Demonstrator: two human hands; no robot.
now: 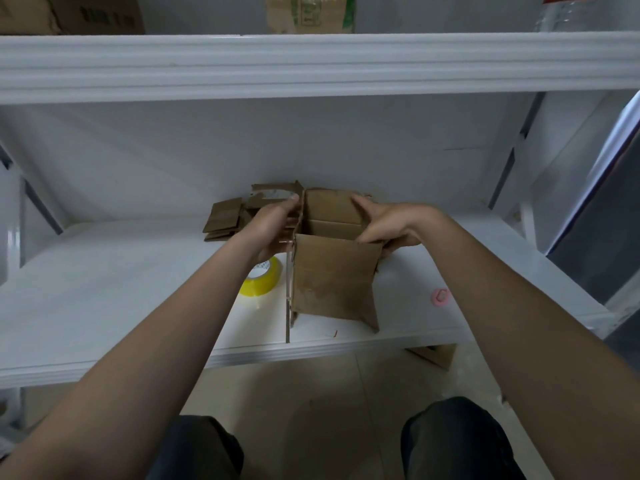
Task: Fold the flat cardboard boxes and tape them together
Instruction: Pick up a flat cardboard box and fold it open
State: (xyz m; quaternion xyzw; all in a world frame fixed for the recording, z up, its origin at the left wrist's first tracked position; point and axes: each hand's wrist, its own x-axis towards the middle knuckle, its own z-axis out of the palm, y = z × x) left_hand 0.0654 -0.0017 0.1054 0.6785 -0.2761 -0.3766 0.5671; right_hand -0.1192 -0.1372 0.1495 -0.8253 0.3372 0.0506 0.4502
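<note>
Head view: left hand and right hand curl fingers round the box walls, best squared up before taping.

Left hand and right hand are bare, forearms too, and dark trousers cover both knees.

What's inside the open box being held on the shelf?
Only the bare inner walls of the cardboard box show, the far one creased. No contents are visible, but the near wall covers the bottom, so that part cannot be checked.
</note>
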